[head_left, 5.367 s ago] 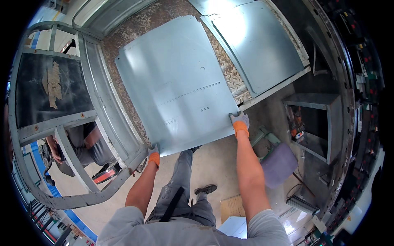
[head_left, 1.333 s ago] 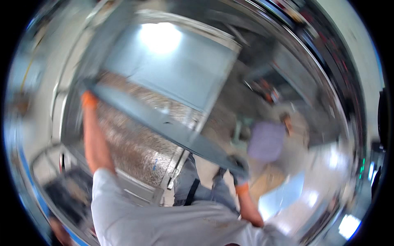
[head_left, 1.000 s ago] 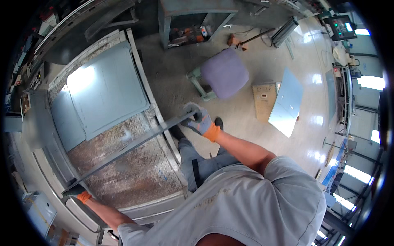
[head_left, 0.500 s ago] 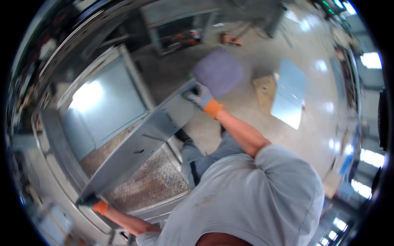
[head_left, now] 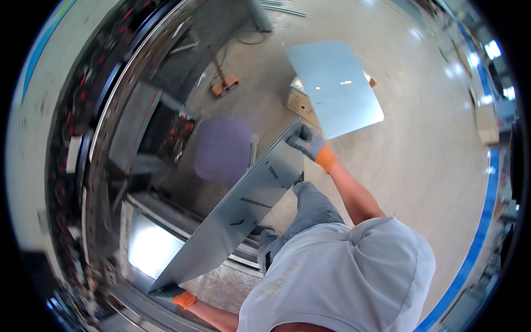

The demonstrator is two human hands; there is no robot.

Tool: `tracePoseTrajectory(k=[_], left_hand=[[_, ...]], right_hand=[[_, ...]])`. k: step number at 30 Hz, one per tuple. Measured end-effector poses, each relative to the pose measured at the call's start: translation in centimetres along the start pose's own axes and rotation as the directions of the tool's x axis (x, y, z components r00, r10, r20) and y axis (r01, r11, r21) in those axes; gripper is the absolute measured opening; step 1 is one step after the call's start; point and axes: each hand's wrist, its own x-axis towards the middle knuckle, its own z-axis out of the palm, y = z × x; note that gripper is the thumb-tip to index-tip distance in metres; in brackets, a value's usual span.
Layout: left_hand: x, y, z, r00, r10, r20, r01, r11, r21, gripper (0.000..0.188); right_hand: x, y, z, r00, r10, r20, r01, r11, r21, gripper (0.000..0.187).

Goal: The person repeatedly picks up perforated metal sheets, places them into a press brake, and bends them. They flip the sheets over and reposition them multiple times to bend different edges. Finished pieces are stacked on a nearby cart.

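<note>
A long grey sheet-metal panel [head_left: 229, 213] with rows of slots and a small curved cutout is held tilted across the front of my body. At its near left end my left hand [head_left: 168, 291], in a dark glove with an orange cuff, grips the edge; the fingers partly disappear at the panel. The far right end is in my right hand [head_left: 310, 143], whose grey and orange glove closes over the edge. Beyond that hand, a flat light-blue metal sheet [head_left: 337, 83] lies on top of a wooden box [head_left: 301, 105].
To the left, a shiny sheet [head_left: 149, 246] rests on a low metal-framed table. A purple stool seat [head_left: 223, 150] stands just past the panel. Farther off are an orange foot pedal [head_left: 225, 87] and a long machine on the left. A blue floor line [head_left: 470, 249] runs along the right.
I have turned to the right, carrying the panel in both hands. The table with the shiny sheet has shifted down-left in view, and the light-blue sheet now lies straight ahead.
</note>
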Motion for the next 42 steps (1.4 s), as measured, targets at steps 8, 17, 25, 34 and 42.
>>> tracePoseTrajectory(k=[8,17,25,34,42], left_hand=[[-12.2,-7.1,42.3,0.723,0.025,0.690,-0.137,0.985,0.108,0.068],[-29.3,-21.1,84.5,0.280,-0.392,0.876,0.162,0.919,0.359,0.065],[-44.2,-35.4,108.6,0.077,-0.548,0.833,-0.169,0.816,0.552,0.080],[-63.4,-59.0,124.7,-0.336,-0.399,0.853,-0.904,0.392,-0.173,0.085],[-60.2,-72.9,92.2,-0.587,-0.753,0.299,-0.680,0.258,-0.686,0.105]], right_hand=[[-5.0,-1.2,-30.6,0.788,0.040,-0.615,-0.033,0.999,0.023,0.038],[-12.2,4.8,-40.1,0.244,0.042,-0.969,0.119,0.990,0.073,0.027],[-6.5,11.3,-41.9,-0.061,0.281,-0.958,0.160,0.950,0.269,0.040],[8.1,23.3,-58.2,-0.322,0.251,-0.913,-0.773,0.487,0.407,0.099],[25.0,35.5,-43.3,0.416,0.522,-0.745,-0.905,0.157,-0.395,0.090]])
